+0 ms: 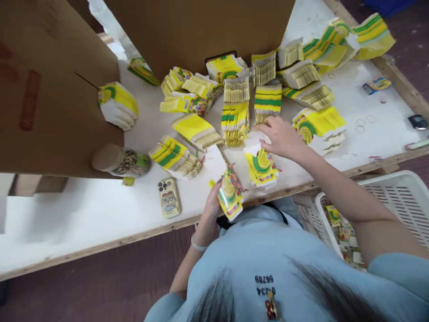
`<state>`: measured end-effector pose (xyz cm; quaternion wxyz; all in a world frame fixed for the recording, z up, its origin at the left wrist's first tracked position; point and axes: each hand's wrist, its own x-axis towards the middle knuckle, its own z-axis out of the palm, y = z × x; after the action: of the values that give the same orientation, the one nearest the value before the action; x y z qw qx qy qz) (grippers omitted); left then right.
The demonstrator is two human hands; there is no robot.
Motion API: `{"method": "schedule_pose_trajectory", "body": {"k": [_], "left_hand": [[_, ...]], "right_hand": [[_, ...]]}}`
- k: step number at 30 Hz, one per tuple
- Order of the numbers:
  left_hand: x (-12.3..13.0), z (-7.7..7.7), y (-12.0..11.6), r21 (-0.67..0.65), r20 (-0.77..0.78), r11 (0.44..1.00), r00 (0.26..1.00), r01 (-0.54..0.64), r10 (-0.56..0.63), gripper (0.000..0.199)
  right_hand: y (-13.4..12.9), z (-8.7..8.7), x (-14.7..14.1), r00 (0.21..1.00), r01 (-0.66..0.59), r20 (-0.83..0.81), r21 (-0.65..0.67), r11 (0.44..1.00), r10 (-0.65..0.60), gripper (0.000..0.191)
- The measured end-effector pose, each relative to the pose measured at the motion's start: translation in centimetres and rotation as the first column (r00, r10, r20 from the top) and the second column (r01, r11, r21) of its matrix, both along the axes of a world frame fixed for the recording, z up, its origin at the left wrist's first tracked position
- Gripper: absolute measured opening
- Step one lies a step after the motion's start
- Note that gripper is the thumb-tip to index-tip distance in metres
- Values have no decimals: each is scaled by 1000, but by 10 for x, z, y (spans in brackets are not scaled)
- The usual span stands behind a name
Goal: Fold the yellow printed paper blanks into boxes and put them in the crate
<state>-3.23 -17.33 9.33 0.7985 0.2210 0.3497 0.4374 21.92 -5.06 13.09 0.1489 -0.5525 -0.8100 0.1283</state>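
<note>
My left hand [213, 202] is closed around a yellow and green printed carton [229, 197], tilted at the table's front edge with its white flap pointing up and left. My right hand [277, 137] rests by the white top flap of a small stack of flat cartons [261, 165], its thumb and fingertips bent together at the flap. Whether the fingers pinch a single carton is too small to tell. Bundles of flat cartons [235, 117] lie just beyond both hands, several of them fanned out on the white table.
Large brown cardboard boxes [201, 31] stand at the back and left. A jar [130, 162] lies on its side, near a phone [169, 198]. Rubber bands [360, 126] and a small blue box [377, 85] are at the right. A white plastic basket [398, 190] stands below the table edge.
</note>
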Motion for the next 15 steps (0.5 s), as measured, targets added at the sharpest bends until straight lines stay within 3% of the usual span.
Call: {"method": "schedule_pose_trajectory", "body": {"k": [2,5,6,8,11,13,15], "left_hand": [[5,2,-1,5,6,987,987,161,-161,52],[12,8,1,17,-3,932,933,361,-361,49],[14,10,2,19,-12,920,920,391,-391,47],[17,16,5,27,-44,912,912,409,-408,44],[20,18,4,57,-123,927,924,371,-362,43],[20,14,0,73,-178,941,932,331,-315,43],[19,6,-5,87,-274,946,921,311,-278,41]], "right_hand": [[-16,5,-6,994,-41,-97,89,995,50,49],[-39,14,-14,907,-292,-323,-20,956,270,65],[-45,16,-17,876,-359,-371,-70,931,310,65],[-56,15,-21,858,-376,-413,-99,921,305,52],[-76,1,-29,874,-247,-400,127,961,277,25],[-95,-15,-33,870,-219,-348,360,907,349,23],[-112,-32,-36,854,-241,-297,501,831,427,26]]}}
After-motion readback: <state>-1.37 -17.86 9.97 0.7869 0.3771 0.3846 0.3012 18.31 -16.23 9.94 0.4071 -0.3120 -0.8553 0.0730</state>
